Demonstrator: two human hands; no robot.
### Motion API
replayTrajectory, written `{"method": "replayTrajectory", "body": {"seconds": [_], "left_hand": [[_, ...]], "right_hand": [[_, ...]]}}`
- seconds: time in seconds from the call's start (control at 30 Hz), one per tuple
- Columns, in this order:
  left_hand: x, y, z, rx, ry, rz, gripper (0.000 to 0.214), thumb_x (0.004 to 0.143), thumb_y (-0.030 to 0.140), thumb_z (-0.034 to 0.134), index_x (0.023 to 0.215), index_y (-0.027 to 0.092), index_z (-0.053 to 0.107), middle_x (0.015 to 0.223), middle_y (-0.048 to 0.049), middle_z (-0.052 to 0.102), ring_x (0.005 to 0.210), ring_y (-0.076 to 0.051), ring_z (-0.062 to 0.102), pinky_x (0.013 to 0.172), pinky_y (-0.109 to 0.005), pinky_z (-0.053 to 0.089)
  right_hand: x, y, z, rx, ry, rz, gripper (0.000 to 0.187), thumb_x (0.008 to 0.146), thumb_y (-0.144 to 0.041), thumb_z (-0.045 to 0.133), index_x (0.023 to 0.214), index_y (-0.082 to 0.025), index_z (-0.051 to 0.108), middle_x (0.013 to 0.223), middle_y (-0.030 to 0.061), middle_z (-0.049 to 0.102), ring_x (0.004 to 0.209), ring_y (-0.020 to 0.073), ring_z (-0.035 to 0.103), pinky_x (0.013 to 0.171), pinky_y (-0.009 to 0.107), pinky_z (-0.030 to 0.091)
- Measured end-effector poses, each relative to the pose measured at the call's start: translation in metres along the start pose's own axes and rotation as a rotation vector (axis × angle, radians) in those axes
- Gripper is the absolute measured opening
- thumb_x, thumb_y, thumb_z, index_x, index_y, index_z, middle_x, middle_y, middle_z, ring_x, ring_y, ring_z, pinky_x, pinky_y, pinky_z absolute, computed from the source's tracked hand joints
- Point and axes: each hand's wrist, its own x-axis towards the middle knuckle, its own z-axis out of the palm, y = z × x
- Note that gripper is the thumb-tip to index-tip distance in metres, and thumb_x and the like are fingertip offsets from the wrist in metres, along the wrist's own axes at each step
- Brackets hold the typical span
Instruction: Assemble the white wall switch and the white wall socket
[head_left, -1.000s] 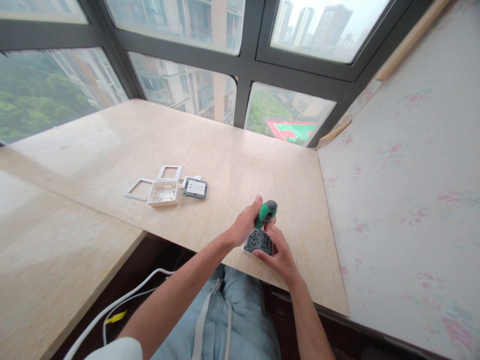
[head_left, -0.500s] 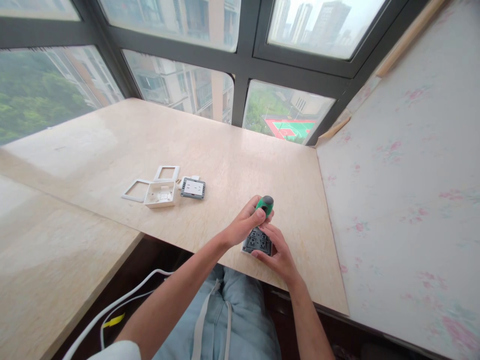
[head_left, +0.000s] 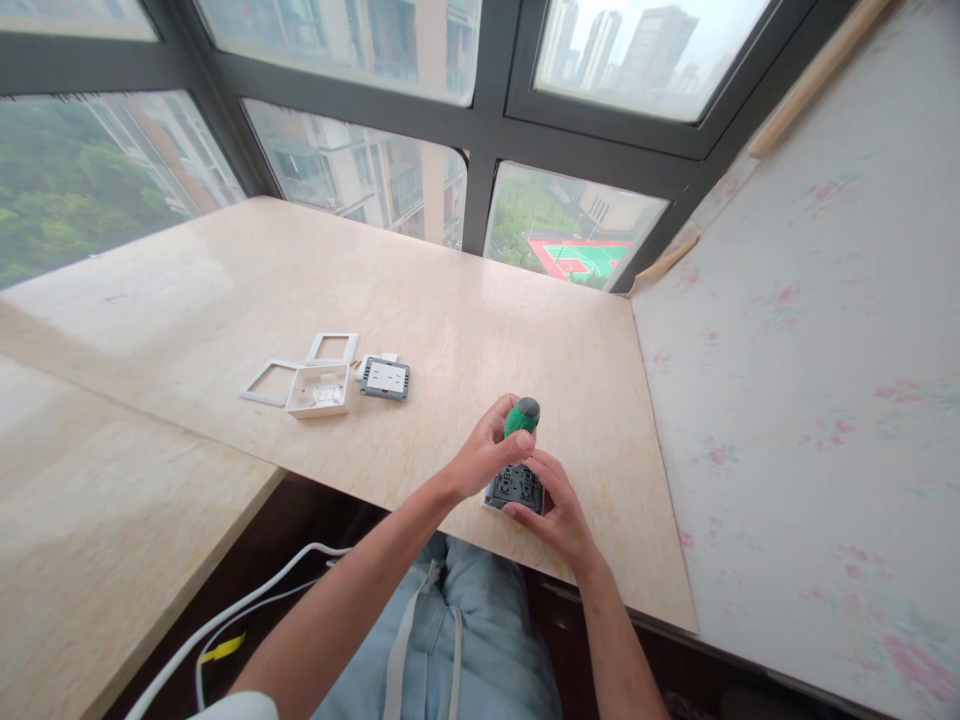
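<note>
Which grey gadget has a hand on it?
The dark-topped gadget below the green tool, with the right hand on it; the white-faced gadget lies untouched beside the white box.

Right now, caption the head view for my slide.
Left hand grips a screwdriver over the dark module held by the right hand; box and socket lie farther left.

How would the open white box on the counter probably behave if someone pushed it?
The white box is likely stiff and light, being thin-walled and hollow. Being low and broad-based, it would probably slide across the smooth-looking counter rather than tip.
</note>
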Motion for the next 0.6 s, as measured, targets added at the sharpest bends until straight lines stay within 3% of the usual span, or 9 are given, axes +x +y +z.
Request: {"method": "replayTrajectory", "body": {"seconds": [0.1, 0.2, 0.3, 0.4, 0.6], "left_hand": [[-0.002, -0.001, 0.000, -0.010, 0.055, 0.013, 0.053, 0.080, 0.068, 0.070, 0.089, 0.021, 0.046, 0.067, 0.0055, 0.048, 0.059, -0.010, 0.042, 0.060, -0.025, 0.034], [-0.002, 0.001, 0.002, 0.048, 0.085, 0.052, 0.056, 0.085, 0.074, 0.058, 0.084, 0.018, 0.056, 0.077, -0.0019, 0.058, 0.069, -0.014, 0.050, 0.068, -0.029, 0.040], [-0.001, 0.003, 0.005, 0.063, 0.111, -0.004, 0.067, 0.089, 0.078, 0.043, 0.075, 0.015, 0.061, 0.078, -0.0056, 0.060, 0.072, -0.017, 0.054, 0.072, -0.032, 0.042], [0.001, 0.002, 0.009, -0.014, 0.168, -0.083, 0.068, 0.086, 0.081, 0.044, 0.074, 0.016, 0.059, 0.066, -0.0021, 0.056, 0.064, -0.015, 0.051, 0.066, -0.030, 0.041], [0.001, 0.004, 0.015, -0.073, 0.199, 0.034, 0.048, 0.094, 0.068, 0.048, 0.093, 0.020, 0.049, 0.065, 0.0026, 0.055, 0.059, -0.014, 0.049, 0.061, -0.028, 0.040]], "right_hand": [[0.001, -0.001, -0.001, 0.003, -0.002, -0.012, 0.061, 0.082, -0.041, 0.079, 0.138, -0.033, 0.055, 0.144, 0.0113, 0.054, 0.136, 0.0314, 0.049, 0.113, 0.057, 0.044], [0.001, -0.002, -0.001, -0.001, -0.008, -0.017, 0.063, 0.084, -0.041, 0.077, 0.141, -0.034, 0.053, 0.145, 0.0108, 0.053, 0.137, 0.0314, 0.048, 0.115, 0.057, 0.042], [0.001, -0.001, -0.001, -0.005, -0.008, -0.015, 0.062, 0.084, -0.042, 0.076, 0.141, -0.034, 0.053, 0.145, 0.0109, 0.053, 0.138, 0.0314, 0.048, 0.115, 0.057, 0.042], [0.001, -0.001, -0.001, -0.003, -0.003, -0.011, 0.062, 0.083, -0.042, 0.077, 0.141, -0.034, 0.054, 0.144, 0.0111, 0.054, 0.137, 0.0312, 0.049, 0.115, 0.057, 0.042], [0.001, -0.002, -0.001, 0.020, -0.011, 0.018, 0.061, 0.082, -0.043, 0.078, 0.138, -0.034, 0.056, 0.142, 0.0102, 0.055, 0.135, 0.0304, 0.050, 0.114, 0.054, 0.043]]}}
